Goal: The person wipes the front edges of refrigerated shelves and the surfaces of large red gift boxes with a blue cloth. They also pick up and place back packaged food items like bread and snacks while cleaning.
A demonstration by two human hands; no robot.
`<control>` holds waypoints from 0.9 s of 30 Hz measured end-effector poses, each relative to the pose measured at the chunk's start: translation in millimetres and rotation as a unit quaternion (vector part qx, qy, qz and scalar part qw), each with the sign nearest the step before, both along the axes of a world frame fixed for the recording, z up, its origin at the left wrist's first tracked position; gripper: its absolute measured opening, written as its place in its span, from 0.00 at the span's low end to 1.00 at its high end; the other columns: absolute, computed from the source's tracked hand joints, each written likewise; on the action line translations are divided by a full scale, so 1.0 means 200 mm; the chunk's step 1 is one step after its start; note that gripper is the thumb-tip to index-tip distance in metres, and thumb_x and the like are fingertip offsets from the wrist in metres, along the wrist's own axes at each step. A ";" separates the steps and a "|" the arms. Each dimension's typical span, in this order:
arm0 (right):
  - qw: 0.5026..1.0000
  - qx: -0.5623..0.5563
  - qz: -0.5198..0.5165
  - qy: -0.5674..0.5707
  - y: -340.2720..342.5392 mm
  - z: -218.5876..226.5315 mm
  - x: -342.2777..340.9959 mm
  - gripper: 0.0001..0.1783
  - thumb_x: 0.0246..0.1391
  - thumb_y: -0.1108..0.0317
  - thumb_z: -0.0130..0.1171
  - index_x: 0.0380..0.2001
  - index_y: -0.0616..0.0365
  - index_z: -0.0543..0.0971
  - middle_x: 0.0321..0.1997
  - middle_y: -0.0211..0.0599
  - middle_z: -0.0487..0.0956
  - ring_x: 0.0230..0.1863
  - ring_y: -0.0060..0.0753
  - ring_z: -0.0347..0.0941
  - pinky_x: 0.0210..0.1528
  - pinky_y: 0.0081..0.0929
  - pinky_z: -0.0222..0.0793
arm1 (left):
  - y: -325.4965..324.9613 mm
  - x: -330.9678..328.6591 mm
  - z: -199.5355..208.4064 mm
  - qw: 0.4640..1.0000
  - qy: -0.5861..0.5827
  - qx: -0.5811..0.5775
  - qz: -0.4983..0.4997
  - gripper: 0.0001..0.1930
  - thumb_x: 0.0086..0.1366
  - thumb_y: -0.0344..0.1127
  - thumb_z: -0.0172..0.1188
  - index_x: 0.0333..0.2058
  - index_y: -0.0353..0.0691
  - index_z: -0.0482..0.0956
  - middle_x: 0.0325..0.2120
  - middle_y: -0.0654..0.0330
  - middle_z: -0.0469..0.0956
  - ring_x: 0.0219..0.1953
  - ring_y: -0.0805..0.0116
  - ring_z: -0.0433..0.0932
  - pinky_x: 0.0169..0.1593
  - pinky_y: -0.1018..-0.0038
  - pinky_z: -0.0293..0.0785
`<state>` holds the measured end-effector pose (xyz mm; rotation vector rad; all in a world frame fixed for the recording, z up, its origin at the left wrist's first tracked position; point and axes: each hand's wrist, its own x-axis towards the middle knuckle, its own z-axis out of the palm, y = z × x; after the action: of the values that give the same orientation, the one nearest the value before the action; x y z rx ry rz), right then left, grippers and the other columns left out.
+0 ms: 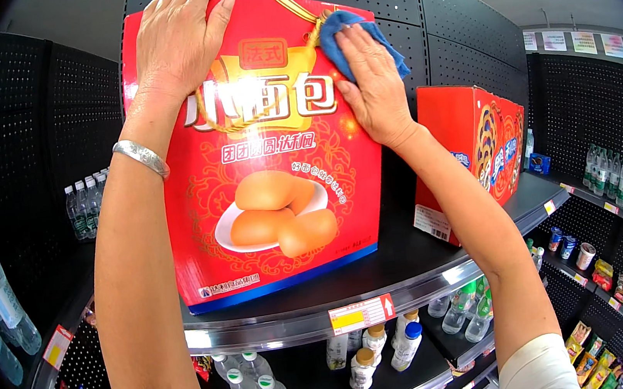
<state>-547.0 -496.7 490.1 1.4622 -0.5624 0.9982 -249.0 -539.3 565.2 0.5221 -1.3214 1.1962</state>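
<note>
A large red bread gift box with a blue bottom edge and gold cord handle stands upright on a black shelf. My left hand grips its top edge at the left, fingers over the top and the back of the hand toward me. My right hand presses a folded blue cloth against the upper right part of the box's front, its fingers lying over the cloth. A silver bracelet is on my left wrist.
Right of the box stands another red carton. A clear price-tag rail edges the shelf. Below are water bottles and white bottles. More bottles stand at the left; packaged snacks fill lower right shelves.
</note>
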 end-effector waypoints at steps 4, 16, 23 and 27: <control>1.000 0.005 -0.007 -0.005 -0.01 -0.06 -0.01 0.37 0.60 0.54 0.57 0.67 0.62 0.63 0.70 0.53 0.63 0.73 0.54 0.55 0.72 0.48 0.51 | -0.03 0.01 0.00 1.000 0.005 0.007 -0.017 0.26 0.73 0.59 0.45 0.47 0.42 0.79 0.45 0.62 0.82 0.49 0.66 0.80 0.57 0.66 0.73; 0.964 0.200 -0.031 0.174 0.09 -0.51 -0.04 0.41 0.48 0.49 0.64 0.62 0.62 0.69 0.67 0.51 0.66 0.72 0.54 0.58 0.68 0.52 0.54 | -0.02 0.01 -0.01 1.000 0.013 0.013 -0.006 0.26 0.72 0.59 0.45 0.48 0.43 0.79 0.46 0.62 0.82 0.50 0.66 0.79 0.59 0.66 0.73; 0.888 0.295 -0.056 0.348 0.12 -0.69 0.00 0.45 0.52 0.52 0.64 0.70 0.55 0.61 0.77 0.38 0.56 0.76 0.36 0.53 0.71 0.38 0.51 | -0.02 0.01 -0.01 1.000 0.012 0.007 -0.006 0.25 0.72 0.59 0.46 0.48 0.43 0.79 0.46 0.62 0.82 0.49 0.67 0.80 0.58 0.66 0.73; 0.862 0.257 -0.057 0.433 0.07 -0.77 0.01 0.40 0.59 0.51 0.56 0.71 0.53 0.59 0.78 0.34 0.54 0.77 0.30 0.52 0.73 0.36 0.49 | -0.02 0.01 -0.01 1.000 0.002 0.003 -0.015 0.25 0.72 0.58 0.47 0.47 0.43 0.79 0.46 0.63 0.82 0.49 0.67 0.80 0.58 0.66 0.73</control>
<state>-544.8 -482.6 337.0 2.1178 -0.2351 0.0036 -246.7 -542.8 563.3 0.5067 -1.3247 1.1661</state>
